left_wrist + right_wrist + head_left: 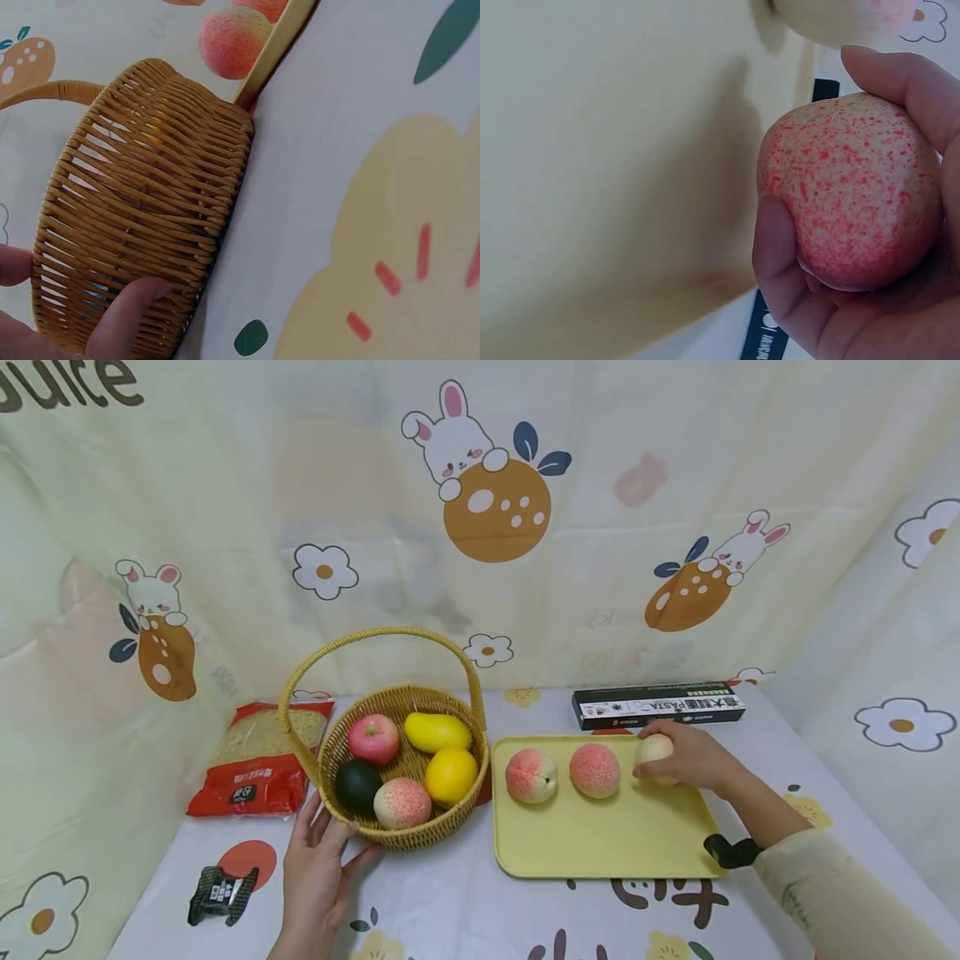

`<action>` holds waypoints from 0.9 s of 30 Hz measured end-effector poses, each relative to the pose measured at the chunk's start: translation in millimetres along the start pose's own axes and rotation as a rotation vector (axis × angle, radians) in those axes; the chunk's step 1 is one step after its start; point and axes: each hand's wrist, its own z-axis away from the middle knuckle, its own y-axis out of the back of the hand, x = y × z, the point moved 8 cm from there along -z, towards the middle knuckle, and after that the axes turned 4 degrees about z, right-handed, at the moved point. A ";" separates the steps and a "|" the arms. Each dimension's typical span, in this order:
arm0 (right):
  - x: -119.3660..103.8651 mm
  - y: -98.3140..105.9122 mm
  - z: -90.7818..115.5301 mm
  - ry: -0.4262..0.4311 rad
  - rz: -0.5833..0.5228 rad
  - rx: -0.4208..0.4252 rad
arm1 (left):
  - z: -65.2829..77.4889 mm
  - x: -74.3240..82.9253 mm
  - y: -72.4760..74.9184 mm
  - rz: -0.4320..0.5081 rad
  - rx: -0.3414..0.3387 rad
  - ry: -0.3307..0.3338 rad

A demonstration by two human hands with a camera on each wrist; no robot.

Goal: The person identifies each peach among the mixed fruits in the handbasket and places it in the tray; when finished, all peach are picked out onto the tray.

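My right hand (pixel 693 760) grips a peach (pixel 847 187), pale with red speckles, between thumb and curled fingers over the right end of the yellow tray (pixel 600 852). Two more peaches, a left one (pixel 531 776) and a middle one (pixel 595 771), rest on that tray. At the near left side of the wicker basket (pixel 423 837), my left hand (pixel 318 868) touches the outer wall with thumb and fingers spread. Inside the basket lie a red apple (pixel 373 739), a yellow mango (pixel 437 732), a yellow lemon (pixel 452 776), a dark avocado (pixel 357 787) and another peach (pixel 402 803).
Left of the basket lies a red and clear food bag (pixel 255 768). Nearer the front is a small black packet (pixel 222 895). A black pasta box (pixel 660 705) sits behind the tray. The basket's tall handle (pixel 382 632) arches up, and a printed curtain (pixel 600 593) hangs at the back.
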 end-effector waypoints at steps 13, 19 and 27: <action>0.6 -5.4 2.0 0.013 0.094 -0.009 | 0.1 -1.2 0.9 -0.005 -0.002 0.000; -2.1 0.1 9.0 0.056 0.157 -0.002 | 0.0 -0.2 0.6 -0.004 0.007 -0.006; -5.4 14.9 23.5 0.051 0.186 0.031 | 0.3 0.1 -0.1 -0.005 0.010 -0.002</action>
